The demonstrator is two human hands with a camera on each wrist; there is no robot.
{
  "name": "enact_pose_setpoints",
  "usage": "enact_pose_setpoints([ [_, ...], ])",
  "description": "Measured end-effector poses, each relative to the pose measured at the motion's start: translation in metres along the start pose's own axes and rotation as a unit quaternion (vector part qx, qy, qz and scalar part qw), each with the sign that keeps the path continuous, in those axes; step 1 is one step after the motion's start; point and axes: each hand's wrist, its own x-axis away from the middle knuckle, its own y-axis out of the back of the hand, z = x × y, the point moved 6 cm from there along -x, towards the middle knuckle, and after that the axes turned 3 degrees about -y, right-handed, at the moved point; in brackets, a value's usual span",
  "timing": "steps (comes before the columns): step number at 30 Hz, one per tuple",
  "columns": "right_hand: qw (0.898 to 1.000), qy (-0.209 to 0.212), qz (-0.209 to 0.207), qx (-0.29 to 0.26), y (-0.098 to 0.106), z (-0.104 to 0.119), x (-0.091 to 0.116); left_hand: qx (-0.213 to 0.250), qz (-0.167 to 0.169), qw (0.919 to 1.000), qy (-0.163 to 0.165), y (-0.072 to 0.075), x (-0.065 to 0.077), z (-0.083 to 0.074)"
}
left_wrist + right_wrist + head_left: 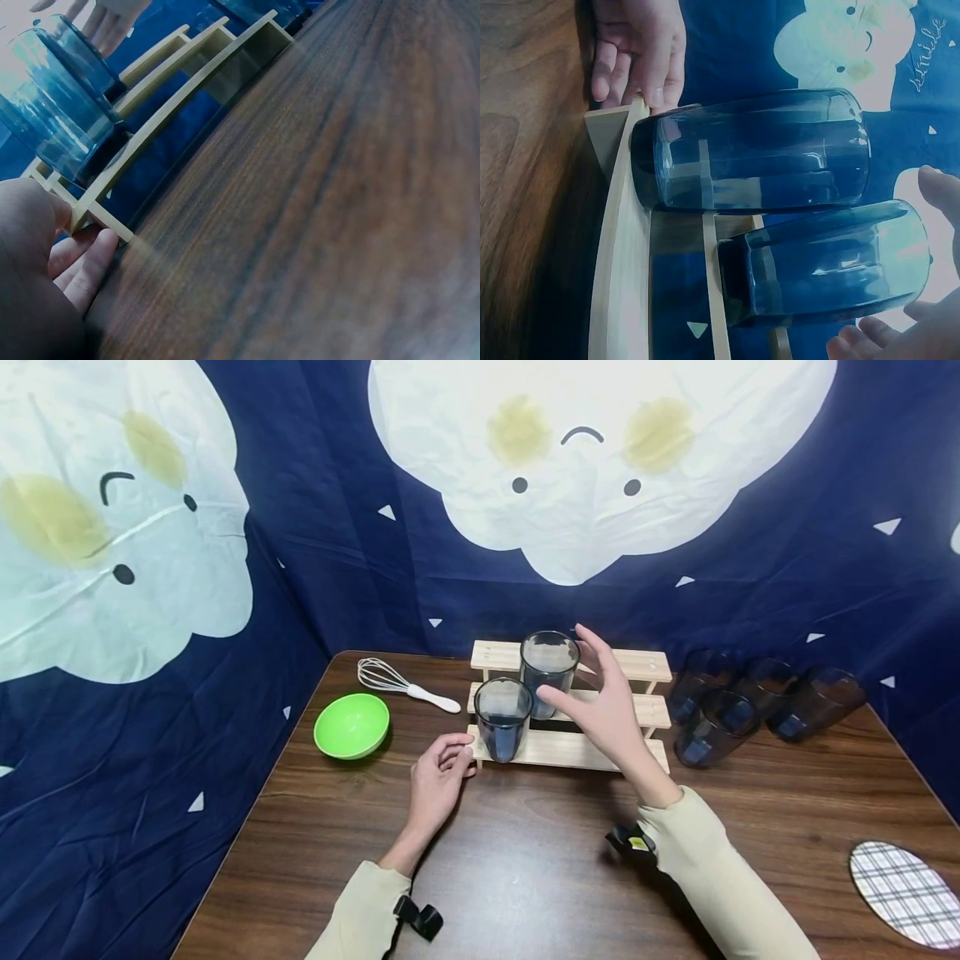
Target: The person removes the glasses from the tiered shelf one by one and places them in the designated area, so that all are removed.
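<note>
Your left hand (441, 770) grips the left end of the lowest tier of the wooden rack (577, 750), apparently steadying it. Your right hand (609, 706) is spread wide at the rear glass (550, 672), thumb and fingers well apart; contact cannot be confirmed. That glass stands upright on the middle tier, close behind the front glass (502, 727), which stands on the lowest. Four further glasses (716, 731) stand on the table (525, 860), right of the rack. Step in hand, as judged: setting glasses on the tiers. The next move calls for clearing both rims without a knock while you keep the rack steady.
</note>
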Motion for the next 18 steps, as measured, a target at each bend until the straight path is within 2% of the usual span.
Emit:
enact_pose_setpoints([
  [6, 1.0, -0.026, 0.012, 0.008, -0.009, -0.003, -0.005, 0.004, 0.003, 1.0, 0.0, 0.0, 0.001, -0.001],
  [18, 1.0, -0.002, -0.005, 0.018, -0.01, -0.009, -0.013, 0.0, 0.0, 1.0, -0.001, 0.0, 0.0, -0.001],
])
